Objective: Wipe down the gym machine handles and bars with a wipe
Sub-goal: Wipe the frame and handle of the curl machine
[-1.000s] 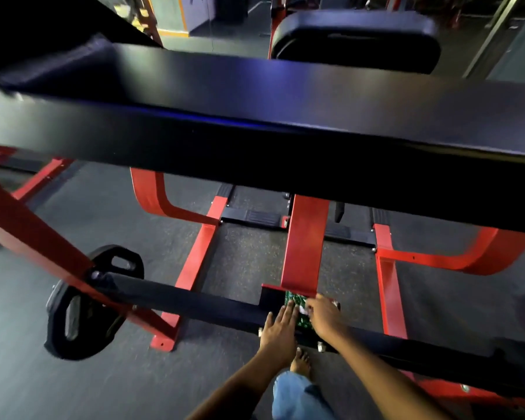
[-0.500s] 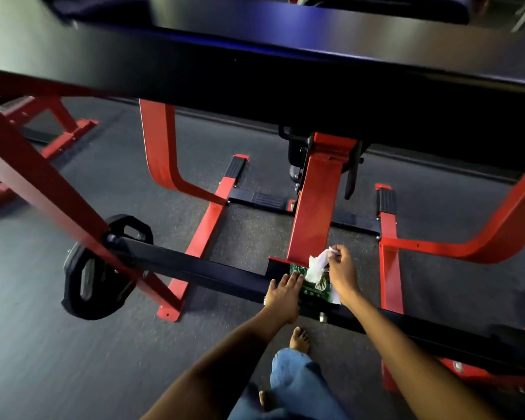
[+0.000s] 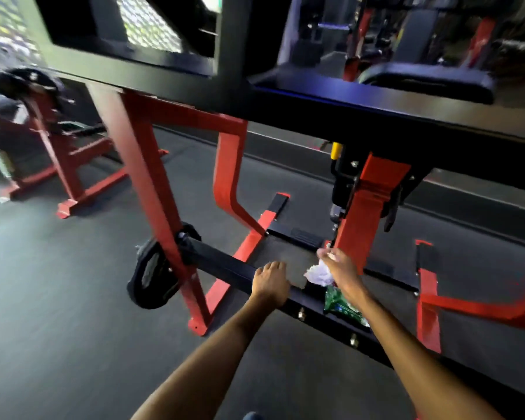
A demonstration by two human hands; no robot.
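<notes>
wipe (image 3: 319, 273): white
packet (image 3: 341, 303): green, white pattern
bar (image 3: 225, 266): black
frame (image 3: 152, 177): red
plate (image 3: 153, 278): black
floor (image 3: 58, 298): dark grey
pad (image 3: 431, 81): black
knob (image 3: 335, 150): yellow

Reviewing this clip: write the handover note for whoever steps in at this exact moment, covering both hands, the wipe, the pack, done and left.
Left hand: rests on the black bar, fingers over its far edge, holding nothing else.
Right hand: pinches a white wipe, lifted just above the green wipe pack.
Pack lies on the black bar, right of the left hand.
Done: a wipe is out of the pack.
Left: the wipe touches no bar yet; wipe the handles and bars.
</notes>
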